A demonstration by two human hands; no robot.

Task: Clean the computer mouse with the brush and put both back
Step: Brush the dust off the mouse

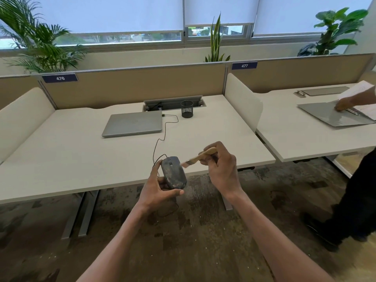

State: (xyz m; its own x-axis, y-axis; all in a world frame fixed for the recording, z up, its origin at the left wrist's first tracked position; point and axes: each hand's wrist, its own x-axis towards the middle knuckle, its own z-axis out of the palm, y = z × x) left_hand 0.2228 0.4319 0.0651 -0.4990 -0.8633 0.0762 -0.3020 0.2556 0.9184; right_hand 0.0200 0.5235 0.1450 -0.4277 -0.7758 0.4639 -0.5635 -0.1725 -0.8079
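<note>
From the head camera, the left hand [160,188] cradles the wired computer mouse [174,173] from below and behind, its grip curled round the shell with the thumb along the near side, holding it in the air just past the desk's [61,159] near edge. The right hand [220,169] pinches the wooden handle of the small paintbrush [196,158], whose pale bristles touch the mouse's right flank near the buttons. The mouse looks light and rigid, its hard plastic top mottled with dust; the sides seem the sound place to hold it, leaving the top free for brushing. Its thin cable [162,137] trails up over the desk to the closed laptop [133,123] towards the far edge, and would probably tug if the mouse were swung wide. The brush should be light, with a stiff handle and soft tip. A mesh pen cup [187,109] stands by the cable tray at the far edge. The smooth white desk sits over patterned carpet; another person works at the neighbouring desk to the right, before blinds and plants.
</note>
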